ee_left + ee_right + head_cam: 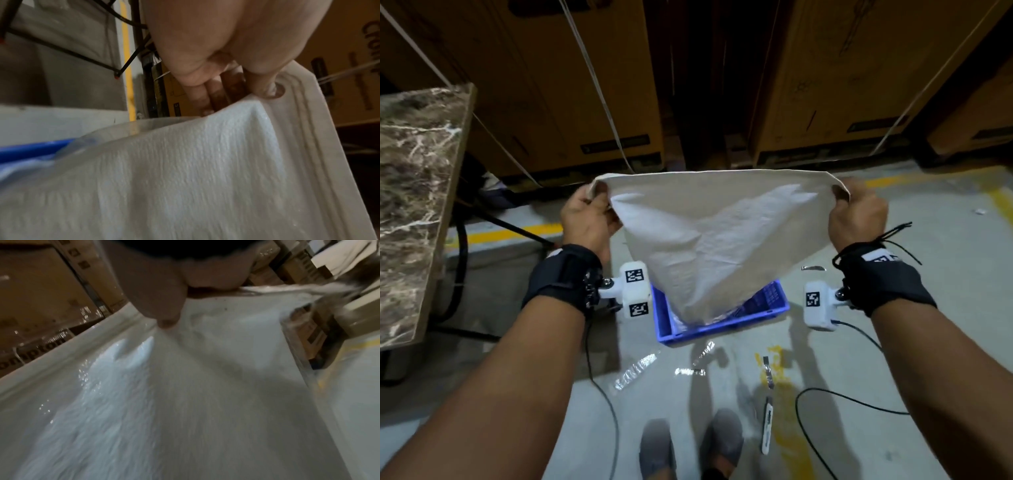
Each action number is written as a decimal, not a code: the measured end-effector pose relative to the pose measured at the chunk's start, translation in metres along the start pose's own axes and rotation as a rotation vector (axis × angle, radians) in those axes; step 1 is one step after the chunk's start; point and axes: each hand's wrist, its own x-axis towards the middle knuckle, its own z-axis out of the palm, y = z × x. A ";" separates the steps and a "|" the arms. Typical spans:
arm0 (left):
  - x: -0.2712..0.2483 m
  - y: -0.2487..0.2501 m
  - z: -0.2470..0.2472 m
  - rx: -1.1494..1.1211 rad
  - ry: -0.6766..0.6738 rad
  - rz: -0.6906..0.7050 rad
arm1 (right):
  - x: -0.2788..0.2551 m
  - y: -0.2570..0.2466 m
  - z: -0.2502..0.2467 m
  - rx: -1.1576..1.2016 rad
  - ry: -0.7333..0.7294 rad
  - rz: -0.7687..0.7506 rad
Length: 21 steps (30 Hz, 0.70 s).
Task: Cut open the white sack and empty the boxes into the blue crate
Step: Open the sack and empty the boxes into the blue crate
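Counter (pixel 417 192): marble-patterned top at far left, standing on the grey floor (pixel 945 342).
Left hand (pixel 585 219): raised, fingers (pixel 207 94) curled round the upper left corner of the white sack, thumb pressed on the seam.
White sack (pixel 722 236): held up by both top corners, hanging limp, narrowing downward; its lower end dips inside the blue crate.
Blue crate (pixel 722 330): on the floor below the sack, between the two forearms. Contents hidden by the sack.
Knife (pixel 767 425): white handle, lying on the floor near the shoes, right of centre.
Right hand (pixel 858 216): raised, fingers closed on the upper right corner of the sack.
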 end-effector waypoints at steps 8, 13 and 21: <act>-0.020 -0.027 0.025 0.072 -0.169 -0.130 | -0.002 -0.029 0.008 -0.494 -0.490 -0.400; -0.043 -0.029 0.055 0.125 -0.453 -0.135 | -0.023 -0.055 0.041 -0.633 -0.569 -0.540; -0.025 -0.098 0.012 0.324 -0.338 -0.099 | -0.006 -0.012 0.042 -0.250 -0.541 -0.364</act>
